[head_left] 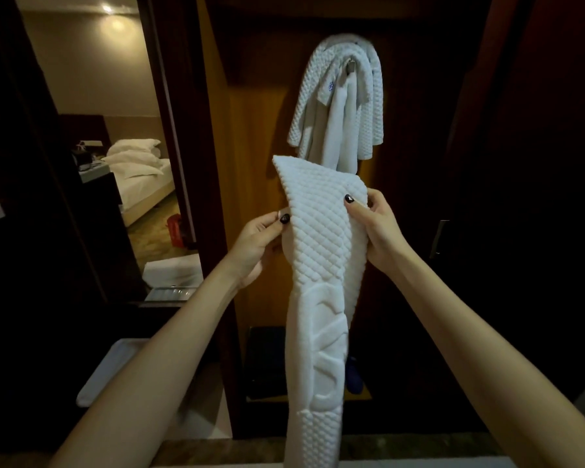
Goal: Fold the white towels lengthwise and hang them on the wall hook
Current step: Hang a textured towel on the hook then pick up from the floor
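Head view: a person holds a white towel (318, 265) up before a wooden wall panel (250, 130), just below the wall hook (350, 64), where other white towels (338, 106) hang in a bunch. The left hand (262, 239) pinches the towel's left edge between thumb and fingers. The right hand (375, 224) grips the right edge, thumb on the front and fingers curled behind. The cloth lies between the two hands, narrowed into a long strip. Its top corner stands above them, and the rest hangs down between the forearms to the bottom of the frame. The thick, quilted weave looks soft and limp, light enough for a pinch but likely to sag and fall open if released. The best hold appears to be on the two long edges near the top, where the hands are placed.
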A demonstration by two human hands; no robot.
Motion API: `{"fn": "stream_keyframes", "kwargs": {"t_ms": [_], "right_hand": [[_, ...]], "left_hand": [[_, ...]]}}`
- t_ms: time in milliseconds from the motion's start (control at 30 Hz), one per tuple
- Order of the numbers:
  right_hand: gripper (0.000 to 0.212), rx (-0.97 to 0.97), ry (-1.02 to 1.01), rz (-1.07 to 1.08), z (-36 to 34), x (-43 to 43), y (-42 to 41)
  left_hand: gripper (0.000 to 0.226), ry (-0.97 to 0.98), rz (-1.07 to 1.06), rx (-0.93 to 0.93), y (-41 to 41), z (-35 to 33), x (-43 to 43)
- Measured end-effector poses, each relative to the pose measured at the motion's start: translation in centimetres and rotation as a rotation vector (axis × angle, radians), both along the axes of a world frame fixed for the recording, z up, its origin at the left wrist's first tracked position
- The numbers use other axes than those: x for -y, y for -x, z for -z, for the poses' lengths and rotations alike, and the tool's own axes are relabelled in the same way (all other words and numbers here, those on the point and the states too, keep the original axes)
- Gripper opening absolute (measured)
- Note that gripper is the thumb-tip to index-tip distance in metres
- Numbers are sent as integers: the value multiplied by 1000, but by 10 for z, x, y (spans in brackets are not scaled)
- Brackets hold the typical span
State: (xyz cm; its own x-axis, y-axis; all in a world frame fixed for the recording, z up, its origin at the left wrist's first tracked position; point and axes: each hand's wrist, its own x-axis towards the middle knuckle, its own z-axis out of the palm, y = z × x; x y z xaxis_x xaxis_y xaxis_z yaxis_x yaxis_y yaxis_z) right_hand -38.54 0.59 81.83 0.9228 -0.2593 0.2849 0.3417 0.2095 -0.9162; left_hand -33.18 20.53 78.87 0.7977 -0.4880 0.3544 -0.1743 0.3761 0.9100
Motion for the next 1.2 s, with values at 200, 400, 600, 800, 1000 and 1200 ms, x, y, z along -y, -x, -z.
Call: {"fn": "stream_keyframes", "kwargs": {"t_ms": [200,400,600,800,1000,1200], "right_hand": [[65,148,78,-39,6,4,8],[24,130,348,28,-3,7,10],[28,87,475,97,-6,3,9],[51,129,674,227,-5,-7,6],[50,135,560,255,-9,-9,1],[65,65,459,316,45,-5,14]], "left_hand": [[6,-2,-290,-64,9,-6,6],[13,-76,-396,-42,12,-14,8],[16,-140,-573,27,16,-13,9],[20,-193,-524,128,20,-16,5],[16,-118,-502,94,19,-23,6],[20,-1,-552,-58,17,-25,16]]}}
